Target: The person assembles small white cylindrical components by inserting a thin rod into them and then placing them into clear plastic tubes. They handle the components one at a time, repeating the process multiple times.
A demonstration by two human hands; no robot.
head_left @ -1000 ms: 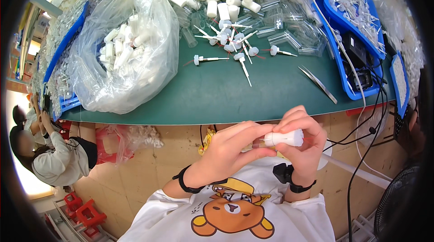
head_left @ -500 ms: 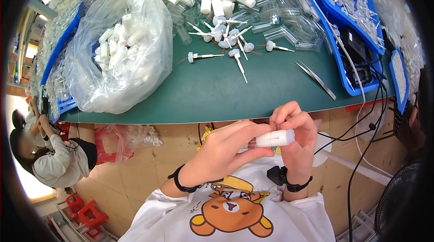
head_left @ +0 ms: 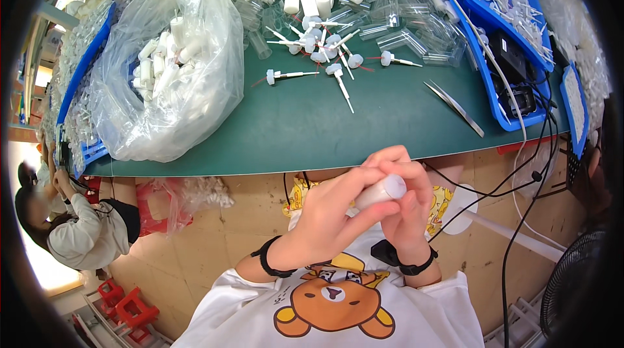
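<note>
In front of my chest, just off the table's near edge, a white cylinder (head_left: 375,194) is held between both hands, its round pale end tilted up and to the right. My left hand (head_left: 328,208) wraps round it, thumb along its lower side. The fingers of my right hand (head_left: 411,200) curl round its far and right sides, close to the pale end. The cylinder's other end is hidden in my left hand. Beyond my hands, several slim white stems with pale round caps and thin red wires (head_left: 318,45) lie on the green tabletop (head_left: 286,127).
A clear bag of white cylinders (head_left: 224,88) stands at the left. Loose white foam-like cylinders (head_left: 323,4) and clear tubes (head_left: 403,42) are piled at the back. Tweezers (head_left: 455,108) lie near a blue tray (head_left: 497,110) on the right. Black cables (head_left: 520,185) hang beside my right arm.
Both hands have shifted left with the cylinder. Its pale end has turned up more into view, and my right fingers have closed round it.
</note>
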